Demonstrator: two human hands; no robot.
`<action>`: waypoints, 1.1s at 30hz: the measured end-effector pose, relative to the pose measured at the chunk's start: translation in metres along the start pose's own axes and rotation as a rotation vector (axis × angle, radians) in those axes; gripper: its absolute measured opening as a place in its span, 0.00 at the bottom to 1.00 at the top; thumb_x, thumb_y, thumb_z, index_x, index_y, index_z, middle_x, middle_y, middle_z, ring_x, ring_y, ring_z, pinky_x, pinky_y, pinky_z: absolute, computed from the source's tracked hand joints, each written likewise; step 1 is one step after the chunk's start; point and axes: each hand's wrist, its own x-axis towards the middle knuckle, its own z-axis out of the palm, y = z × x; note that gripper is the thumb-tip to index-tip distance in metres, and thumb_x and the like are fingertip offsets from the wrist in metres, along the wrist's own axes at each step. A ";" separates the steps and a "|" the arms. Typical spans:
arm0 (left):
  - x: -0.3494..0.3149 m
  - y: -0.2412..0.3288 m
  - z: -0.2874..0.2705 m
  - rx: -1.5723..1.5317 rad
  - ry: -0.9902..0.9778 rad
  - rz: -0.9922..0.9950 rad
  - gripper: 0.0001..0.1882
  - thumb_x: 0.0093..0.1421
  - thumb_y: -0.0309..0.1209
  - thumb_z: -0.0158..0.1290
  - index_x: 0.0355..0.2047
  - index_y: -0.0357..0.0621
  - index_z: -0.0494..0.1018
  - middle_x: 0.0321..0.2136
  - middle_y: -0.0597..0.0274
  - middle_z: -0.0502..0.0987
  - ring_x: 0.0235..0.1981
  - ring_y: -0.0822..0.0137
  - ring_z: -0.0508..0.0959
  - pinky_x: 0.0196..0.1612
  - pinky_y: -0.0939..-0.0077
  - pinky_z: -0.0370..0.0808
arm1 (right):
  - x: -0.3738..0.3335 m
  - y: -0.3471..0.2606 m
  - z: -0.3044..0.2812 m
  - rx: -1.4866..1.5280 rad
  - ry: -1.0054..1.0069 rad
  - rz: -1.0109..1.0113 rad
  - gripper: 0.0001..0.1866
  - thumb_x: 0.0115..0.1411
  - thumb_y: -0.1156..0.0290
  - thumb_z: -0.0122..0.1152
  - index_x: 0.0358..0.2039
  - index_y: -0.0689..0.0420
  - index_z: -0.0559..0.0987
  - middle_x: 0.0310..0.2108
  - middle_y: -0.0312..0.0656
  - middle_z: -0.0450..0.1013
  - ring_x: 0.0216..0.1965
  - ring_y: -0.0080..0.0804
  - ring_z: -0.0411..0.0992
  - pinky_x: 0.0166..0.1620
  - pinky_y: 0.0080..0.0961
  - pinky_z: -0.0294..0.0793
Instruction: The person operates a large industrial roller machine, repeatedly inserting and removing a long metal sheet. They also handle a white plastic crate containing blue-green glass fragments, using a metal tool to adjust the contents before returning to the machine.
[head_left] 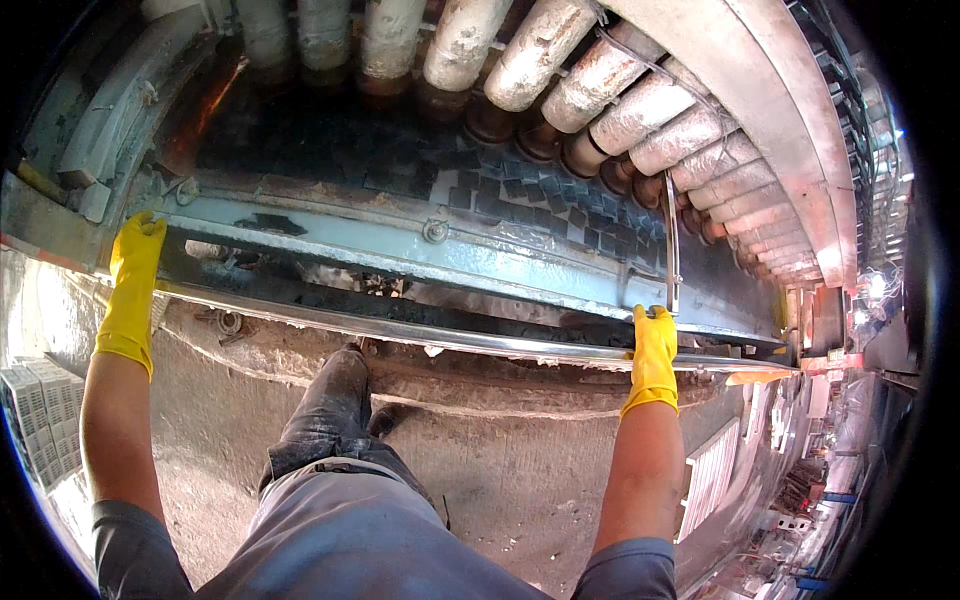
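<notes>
The left hand [140,240], in a yellow rubber glove, has its fingers curled at the left end of a long, pale blue-grey metal beam [500,270]; whether it truly grips the beam, I cannot tell. The right hand [654,335], gloved alike, sits well apart toward the right, its fingers bent at the beam's near edge, just beside the lower end of an upright metal bar [672,245]; its hold cannot be told either. The beam runs from left to right across the scene, with a round fitting [435,231] on it between the hands. On its near side, across a dark gap, runs a shiny metal rail [480,345]. Beyond the beam, small dark square pieces [545,190] lie close together, and farther still hangs a curved row of stained pale cylinders [530,55]. An orange glow [215,95] shows at the far left. On the near side lies a dusty floor [530,470], with stacked white perforated blocks [45,410] at left and a pale ribbed panel [708,475] at right.
</notes>
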 end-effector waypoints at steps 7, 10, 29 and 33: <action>-0.015 -0.011 -0.001 -0.022 0.005 -0.007 0.26 0.60 0.47 0.61 0.52 0.41 0.77 0.41 0.49 0.85 0.44 0.53 0.84 0.47 0.63 0.78 | -0.008 0.020 0.001 -0.030 0.006 -0.024 0.29 0.60 0.52 0.64 0.56 0.59 0.79 0.54 0.53 0.77 0.56 0.49 0.75 0.59 0.36 0.71; -0.021 -0.016 -0.002 -0.014 0.018 -0.009 0.26 0.59 0.48 0.62 0.51 0.42 0.78 0.40 0.52 0.85 0.44 0.54 0.84 0.46 0.64 0.78 | -0.016 0.018 -0.002 -0.020 0.000 -0.010 0.29 0.61 0.52 0.64 0.56 0.58 0.79 0.55 0.52 0.77 0.56 0.49 0.75 0.59 0.37 0.70; -0.049 -0.039 -0.005 -0.020 0.011 -0.014 0.26 0.61 0.47 0.60 0.52 0.41 0.78 0.41 0.49 0.85 0.45 0.52 0.84 0.48 0.63 0.78 | -0.037 0.055 0.006 0.077 0.028 -0.037 0.32 0.61 0.49 0.62 0.57 0.61 0.78 0.56 0.54 0.76 0.58 0.50 0.74 0.60 0.37 0.69; -0.048 -0.036 -0.005 -0.032 0.007 -0.028 0.26 0.61 0.47 0.59 0.52 0.41 0.78 0.41 0.48 0.85 0.45 0.53 0.84 0.48 0.63 0.78 | -0.033 0.054 0.008 0.123 0.026 -0.030 0.33 0.61 0.49 0.63 0.57 0.62 0.77 0.56 0.54 0.76 0.57 0.50 0.74 0.60 0.37 0.69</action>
